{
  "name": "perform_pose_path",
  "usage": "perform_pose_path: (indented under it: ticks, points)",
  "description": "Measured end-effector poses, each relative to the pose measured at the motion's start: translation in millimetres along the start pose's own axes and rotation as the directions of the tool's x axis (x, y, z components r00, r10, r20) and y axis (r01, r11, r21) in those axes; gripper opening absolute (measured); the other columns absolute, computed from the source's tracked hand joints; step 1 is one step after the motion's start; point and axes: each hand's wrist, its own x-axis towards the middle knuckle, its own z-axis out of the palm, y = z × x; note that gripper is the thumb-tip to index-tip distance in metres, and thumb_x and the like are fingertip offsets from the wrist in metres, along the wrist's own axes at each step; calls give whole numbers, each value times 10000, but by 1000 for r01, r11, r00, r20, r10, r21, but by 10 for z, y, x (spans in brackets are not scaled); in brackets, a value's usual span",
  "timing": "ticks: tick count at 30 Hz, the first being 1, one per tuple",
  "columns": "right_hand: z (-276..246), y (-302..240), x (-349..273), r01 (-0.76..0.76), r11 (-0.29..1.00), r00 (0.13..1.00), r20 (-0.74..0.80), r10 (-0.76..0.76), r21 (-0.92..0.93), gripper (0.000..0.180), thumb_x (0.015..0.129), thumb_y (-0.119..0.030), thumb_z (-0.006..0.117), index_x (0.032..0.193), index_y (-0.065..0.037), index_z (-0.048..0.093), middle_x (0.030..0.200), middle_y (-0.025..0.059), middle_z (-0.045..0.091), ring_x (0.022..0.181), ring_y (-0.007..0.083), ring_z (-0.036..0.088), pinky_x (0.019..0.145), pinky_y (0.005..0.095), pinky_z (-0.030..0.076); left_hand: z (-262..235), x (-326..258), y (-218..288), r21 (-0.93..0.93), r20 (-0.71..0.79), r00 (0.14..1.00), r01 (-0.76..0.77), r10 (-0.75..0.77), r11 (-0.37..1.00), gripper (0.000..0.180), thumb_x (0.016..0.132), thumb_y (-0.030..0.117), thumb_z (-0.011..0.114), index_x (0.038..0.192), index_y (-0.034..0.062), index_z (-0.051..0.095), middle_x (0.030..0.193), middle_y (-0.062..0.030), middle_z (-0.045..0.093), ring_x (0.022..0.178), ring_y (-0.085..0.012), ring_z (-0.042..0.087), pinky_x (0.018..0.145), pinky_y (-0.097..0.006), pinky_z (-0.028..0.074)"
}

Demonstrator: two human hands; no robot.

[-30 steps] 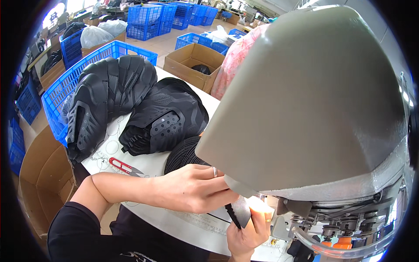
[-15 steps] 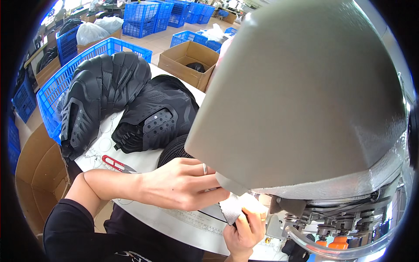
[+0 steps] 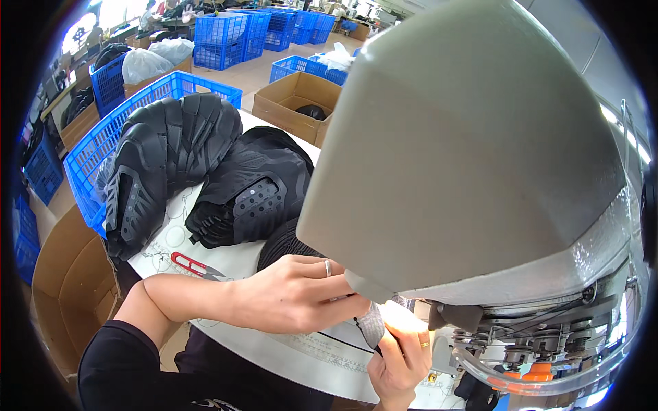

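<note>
Head view: left hand (image 3: 295, 296) lies flat on the white table (image 3: 274, 349), fingers spread and pressing a grey mesh piece (image 3: 372, 325) beneath the grey sewing machine head (image 3: 466, 151). Right hand (image 3: 401, 356) comes up from below, thumb and fingers pinched on the near edge of the same piece, just under the lit needle area. Red thread snips (image 3: 193, 264) lie beside the left forearm. Stacked black shoe uppers (image 3: 205, 171) sit behind; blue crate (image 3: 103, 137) further left.
</note>
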Motion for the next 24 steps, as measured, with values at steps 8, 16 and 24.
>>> perform_pose_path:
  ticks: [8, 16, 24]
  points:
    - [-67, 35, 30, 53, 999, 998, 46, -53, -6, 203, 628, 50, 633, 817, -23, 650, 890, 98, 649, 838, 301, 621, 750, 396, 454, -30, -5, 15, -11, 28, 1000, -5, 5, 1000, 292, 681, 100, 679, 960, 36, 625, 908, -46, 520, 849, -189, 596, 644, -284, 538]
    - [-82, 56, 48, 79, 997, 993, 89, -80, 8, 198, 673, 10, 643, 863, -45, 645, 923, 120, 636, 805, 329, 590, 726, 438, 444, 16, -21, 17, -8, -8, 1000, -3, 3, 1000, 300, 677, 95, 682, 964, 24, 628, 920, -50, 517, 845, -189, 589, 664, -282, 542]
    - [-44, -27, 139, 114, 993, 993, -12, -114, -2, 200, 674, 16, 646, 866, -40, 647, 931, 133, 628, 792, 328, 579, 715, 441, 443, 12, -43, 1, -13, 22, 1000, 0, 0, 1000, 344, 648, 90, 690, 980, 18, 638, 940, -54, 532, 849, -191, 594, 689, -286, 545]
